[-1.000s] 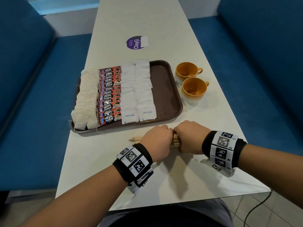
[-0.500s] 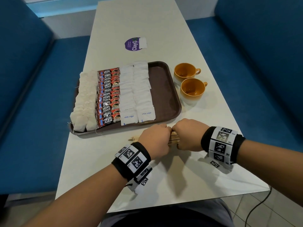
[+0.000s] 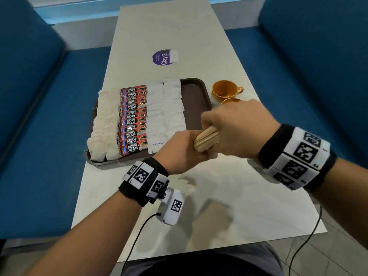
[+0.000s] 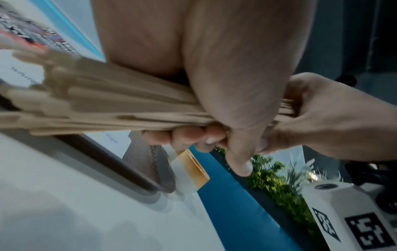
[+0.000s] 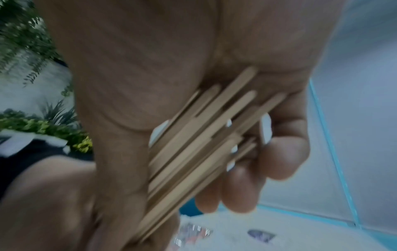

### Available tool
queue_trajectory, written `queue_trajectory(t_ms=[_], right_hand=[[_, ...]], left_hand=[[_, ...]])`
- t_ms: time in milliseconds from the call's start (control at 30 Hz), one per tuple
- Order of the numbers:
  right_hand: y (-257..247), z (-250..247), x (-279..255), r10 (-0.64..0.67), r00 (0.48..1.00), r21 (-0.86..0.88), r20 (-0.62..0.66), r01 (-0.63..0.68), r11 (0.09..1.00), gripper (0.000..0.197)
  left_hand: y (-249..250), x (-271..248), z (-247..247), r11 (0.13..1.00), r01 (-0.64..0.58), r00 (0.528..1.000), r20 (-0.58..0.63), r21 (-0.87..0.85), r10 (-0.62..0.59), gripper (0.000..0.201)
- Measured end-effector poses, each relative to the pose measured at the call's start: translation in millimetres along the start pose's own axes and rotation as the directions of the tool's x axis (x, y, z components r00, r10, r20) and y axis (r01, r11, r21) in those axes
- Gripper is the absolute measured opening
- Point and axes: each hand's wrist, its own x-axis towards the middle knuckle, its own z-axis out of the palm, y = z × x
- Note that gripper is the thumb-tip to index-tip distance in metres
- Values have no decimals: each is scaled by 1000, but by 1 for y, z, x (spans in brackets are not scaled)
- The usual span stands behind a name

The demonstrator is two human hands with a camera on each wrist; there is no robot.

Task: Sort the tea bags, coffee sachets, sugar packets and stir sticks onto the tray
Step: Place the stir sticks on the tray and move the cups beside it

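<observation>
Wooden stir sticks (image 3: 206, 138) sit bundled between your 2 hands, lifted above the near right corner of the tray (image 3: 196, 92); your left hand (image 3: 179, 152) and right hand (image 3: 237, 124) both have fingers curled tight round the bundle. Judged by looks, these are light, stiff and smooth, so loose ones may slide out endwise: keep hold at both ends, and lower them onto the bare brown strip right of the sugar packets (image 3: 165, 108)
</observation>
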Motion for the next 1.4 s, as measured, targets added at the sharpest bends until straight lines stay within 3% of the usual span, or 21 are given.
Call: queue_trajectory(t_ms=[100,200,267,333,400,500,567,633,733,900,967,1000,1067,1133,1167,1200,1267,1333,1400], right_hand=[[10,-25,0,47,995,158,-84,-34,987,41],[14,-40,2,29,967,503,-253,105,858,49],[7,-37,8,32,938,597,-345,193,779,49],[-7,-28,15,2,941,652,-338,233,722,43],[-22,-18,23,-67,961,645,-267,230,729,47],[-37,-4,34,-134,978,579,-161,204,790,52],[-41,2,38,-135,982,553,-132,186,812,51],[-42,7,38,-101,987,567,-123,154,810,47],[-40,13,34,-26,993,678,-119,100,728,33],[-37,7,30,30,959,720,-283,192,667,39],[-35,8,34,34,953,708,-301,199,678,29],[-35,10,35,11,958,690,-285,197,697,29],[-37,21,37,-63,968,638,-243,208,742,40],[-41,28,36,-113,971,587,-213,220,779,54],[-42,29,36,-123,971,576,-206,222,786,59],[-42,29,37,-126,970,577,-206,225,785,60],[-41,26,39,-123,966,581,-229,237,779,57],[-43,22,41,-119,960,591,-253,251,767,47],[-46,19,43,-133,966,591,-220,241,770,44]], left_hand=[[-3,-4,-5,990,-11,998,-62,-142,2,35],[-10,-7,-3,942,22,994,-97,-334,-57,24],[-13,-8,0,924,17,992,-112,-382,-64,30],[-11,-9,3,919,0,993,-109,-395,-47,29],[-12,-9,7,894,-4,993,-106,-448,-48,20],[-22,-6,11,959,-20,985,-169,-281,-29,53],[-27,-6,13,977,1,981,-189,-213,-42,64],[-31,-7,14,971,15,984,-171,-239,-57,56],[-29,-8,13,955,26,987,-145,-295,-72,33],[-25,-11,13,905,66,983,-126,-420,-131,40],[-28,-14,12,905,86,984,-110,-418,-144,55],[-29,-13,12,909,98,980,-119,-404,-159,54],[-33,-8,20,930,125,972,-145,-347,-185,33],[-24,-5,26,960,149,939,-269,-238,-213,21],[-22,-5,28,953,136,927,-303,-270,-218,15],[-21,-5,28,939,102,927,-311,-329,-210,21],[-25,-9,24,932,84,951,-251,-354,-181,64],[-35,-12,19,923,112,975,-139,-368,-174,67],[-45,-9,23,939,112,982,-108,-326,-155,57]])
